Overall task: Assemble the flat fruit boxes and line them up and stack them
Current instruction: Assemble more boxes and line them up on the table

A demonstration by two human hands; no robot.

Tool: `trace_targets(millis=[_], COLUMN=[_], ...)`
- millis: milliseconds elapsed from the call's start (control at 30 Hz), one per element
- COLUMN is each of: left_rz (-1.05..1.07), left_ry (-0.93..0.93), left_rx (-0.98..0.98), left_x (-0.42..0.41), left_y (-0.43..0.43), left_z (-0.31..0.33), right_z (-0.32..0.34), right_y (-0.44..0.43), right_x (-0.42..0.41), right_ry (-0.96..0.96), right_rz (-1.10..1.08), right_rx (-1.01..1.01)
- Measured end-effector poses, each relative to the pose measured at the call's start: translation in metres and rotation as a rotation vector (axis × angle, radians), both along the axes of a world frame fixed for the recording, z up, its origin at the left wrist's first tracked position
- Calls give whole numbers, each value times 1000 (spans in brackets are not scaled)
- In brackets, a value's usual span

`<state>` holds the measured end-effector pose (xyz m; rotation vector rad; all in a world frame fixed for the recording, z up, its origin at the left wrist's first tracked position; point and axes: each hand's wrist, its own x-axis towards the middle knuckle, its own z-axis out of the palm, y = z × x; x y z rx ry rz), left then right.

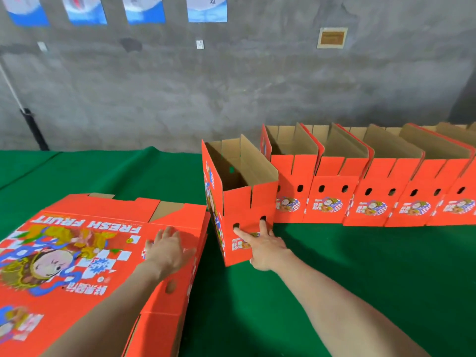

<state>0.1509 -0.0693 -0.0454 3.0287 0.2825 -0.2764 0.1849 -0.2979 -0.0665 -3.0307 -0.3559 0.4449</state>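
Head view, centre of frame: whereabouts of the open box [247, 210]?

Upright on the green surface [334, 279], top flaps up, skewed and forward of the row of assembled boxes [360, 202] running off to the right edge. Near corner close to the first of that row; touching or not, hard to tell.

And the right hand [262, 244]?

Spread wide, holding nothing. Pressed against the box's front panel, two straight fingers reaching up by the two oval holes, palm low on the panel.

Best way to finish lining it up?

Probably a low, even push, swinging the left end back until the front panel sits flush with the others. Worth keeping the pressure near the base: empty card, likely to tip or slide askew under a high shove. Then snug it sideways against the neighbour.

Left hand [168, 249]?

Also flat and wide, gripping nothing, resting on the top sheet of the flat boxes [77, 253] at lower left, close to the edge nearest the open box. Well placed for steadying the pile.

Further out?

Grey wall [231, 86] behind, blue-and-white posters [144, 9] along the top left.
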Motion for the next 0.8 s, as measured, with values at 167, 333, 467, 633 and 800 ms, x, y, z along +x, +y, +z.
trace_targets(millis=[167, 333, 467, 633, 800], left_rz=[-43, -14, 5, 14, 22], left_ry=[-3, 20, 40, 49, 75], left_rx=[173, 228, 300, 294, 229], left_x=[23, 35, 37, 36, 32], left_y=[-6, -26, -30, -31, -26], left_z=[5, 7, 5, 2, 2], right_z=[4, 7, 9, 10, 9], right_y=[37, 45, 37, 28, 29], right_x=[60, 112, 133, 150, 149], right_ry=[-32, -93, -114, -148, -150], right_rz=[-77, -100, -90, -73, -99], right_rx=[-109, -226, -294, -331, -273])
